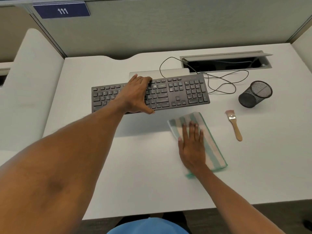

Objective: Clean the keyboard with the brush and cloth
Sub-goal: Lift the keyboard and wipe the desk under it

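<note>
Keyboard is gripped by the left hand, presumably for steadying; cloth is pressed under the flat, open right hand.

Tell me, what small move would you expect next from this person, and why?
Probably the right hand closes on the cloth and lifts it to the keyboard. That hand lies flat on the cloth, the left hand holds the keyboard, thumb at its near edge, and the brush lies apart on the right, untouched.
</note>
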### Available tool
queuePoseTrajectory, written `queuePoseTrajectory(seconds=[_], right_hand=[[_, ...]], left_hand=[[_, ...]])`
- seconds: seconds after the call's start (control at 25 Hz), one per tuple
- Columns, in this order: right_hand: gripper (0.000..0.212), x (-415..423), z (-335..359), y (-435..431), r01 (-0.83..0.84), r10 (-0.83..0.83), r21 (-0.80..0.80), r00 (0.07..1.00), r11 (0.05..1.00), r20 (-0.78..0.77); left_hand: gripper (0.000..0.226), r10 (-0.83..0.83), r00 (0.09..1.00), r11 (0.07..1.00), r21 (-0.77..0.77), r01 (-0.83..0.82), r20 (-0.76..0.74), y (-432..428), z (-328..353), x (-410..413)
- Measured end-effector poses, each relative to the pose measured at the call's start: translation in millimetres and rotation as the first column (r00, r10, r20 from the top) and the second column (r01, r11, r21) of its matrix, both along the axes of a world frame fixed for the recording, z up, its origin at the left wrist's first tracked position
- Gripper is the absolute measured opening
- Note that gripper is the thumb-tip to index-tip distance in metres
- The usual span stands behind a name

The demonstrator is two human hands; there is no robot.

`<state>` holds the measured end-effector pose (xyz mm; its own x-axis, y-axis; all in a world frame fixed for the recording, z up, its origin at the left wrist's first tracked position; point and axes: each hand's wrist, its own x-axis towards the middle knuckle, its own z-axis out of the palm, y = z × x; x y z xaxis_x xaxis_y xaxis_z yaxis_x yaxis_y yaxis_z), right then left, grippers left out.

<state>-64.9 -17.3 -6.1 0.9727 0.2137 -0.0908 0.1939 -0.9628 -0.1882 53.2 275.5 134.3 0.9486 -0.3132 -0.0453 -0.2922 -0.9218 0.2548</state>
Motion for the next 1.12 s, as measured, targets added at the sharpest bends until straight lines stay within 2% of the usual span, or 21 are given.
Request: queuePoseTrajectory(seconds=[0.16, 0.32, 0.48, 0.68, 0.8, 0.92, 1.12], right_hand=[[0.060, -2, 5, 81, -0.070, 0.070, 0.016, 0.997, 0.997, 0.012], [0.064, -23, 6, 162, -0.165, 0.166, 0.082, 0.986, 0.983, -0.010], [0.064, -42, 3, 225, -0.300, 0.302, 0.075, 0.953, 0.951, -0.025], [0.062, -102, 2, 267, -0.519, 0.525, 0.108, 0.851, 0.848, -0.030], [0.061, -126, -4, 255, -0.599, 0.605, 0.104, 0.796, 0.794, -0.027], [0.057, -113, -4, 219, -0.568, 0.571, 0.103, 0.821, 0.817, -0.004], [0.062, -69, 7, 129, -0.305, 0.304, 0.054, 0.952, 0.951, 0.029]], left_hand=[[0.131, 0.003, 1.000, 1.000, -0.017, -0.003, 0.002, 14, -3, -1], [0.135, 0.006, 1.000, 1.000, -0.012, -0.006, -0.008, 23, -5, -8], [0.132, 0.009, 1.000, 1.000, 0.007, -0.009, 0.003, 34, -6, -17], [0.130, 0.015, 1.000, 1.000, 0.002, -0.015, 0.004, 39, -9, -34], [0.129, 0.005, 1.000, 1.000, -0.005, -0.005, -0.002, 36, -11, -41], [0.129, 0.003, 1.000, 1.000, -0.008, -0.003, -0.004, 28, -10, -45], [0.131, -0.004, 1.000, 1.000, -0.013, 0.004, 0.003, 15, -5, -47]])
